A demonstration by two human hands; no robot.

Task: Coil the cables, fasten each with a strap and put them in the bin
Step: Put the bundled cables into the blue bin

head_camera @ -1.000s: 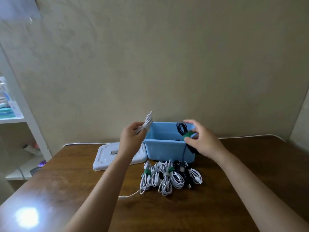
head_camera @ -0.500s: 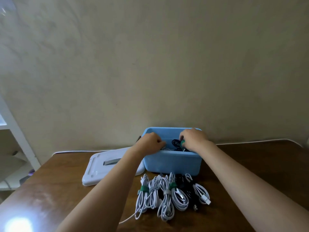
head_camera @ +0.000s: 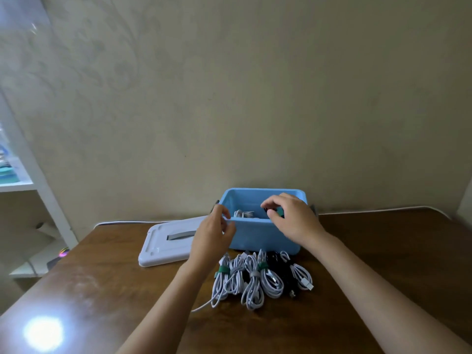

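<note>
Inside the blue bin (head_camera: 263,235), at 12 o'clock on the table (head_camera: 370,264): one white coil (head_camera: 242,214), dropped against the left wall. Beside it, under the right hand (head_camera: 293,217), a dark bundle with a green strap (head_camera: 280,213), mostly hidden; fingers curled over it, though whether pinching it or just letting go cannot be told. Left hand (head_camera: 213,237) at the bin's 9 o'clock corner, fingers loosely bent, holding nothing. Waiting at 6 o'clock of the bin, touching one another: a row of strapped coils (head_camera: 263,275) (white ones, plus a black one near the right end). From the leftmost, a loose tail (head_camera: 204,305) trailing toward 7 o'clock. White lid (head_camera: 163,245) lying at 9 o'clock, half behind the left wrist.

Risks from here: snagging that loose tail and dragging neighbours along when lifting the first coil; grabbing two tangled bundles at once; knocking the light bin backward with a careless wrist; overfilling so the lid will not seat.
</note>
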